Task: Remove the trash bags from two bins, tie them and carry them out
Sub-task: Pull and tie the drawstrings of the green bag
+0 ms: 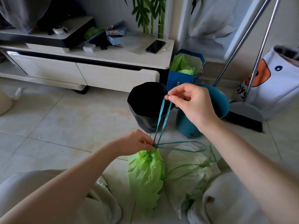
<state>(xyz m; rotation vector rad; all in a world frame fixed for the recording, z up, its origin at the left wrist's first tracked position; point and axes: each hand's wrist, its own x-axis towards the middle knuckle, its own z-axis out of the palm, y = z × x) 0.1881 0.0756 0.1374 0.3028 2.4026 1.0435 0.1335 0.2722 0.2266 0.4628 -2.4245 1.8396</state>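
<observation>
Green bag point(145, 178) is sitting below the hands; left hand point(137, 143) is pinching its neck while right hand point(191, 101) is pulling the string point(163, 120) toward 12 o'clock.

Your green bag point(145, 178) is thin, crinkled plastic — slightly glossy. The floor point(64, 120) looks like smooth tile; the broom poles point(252, 36) — shiny metal.
</observation>
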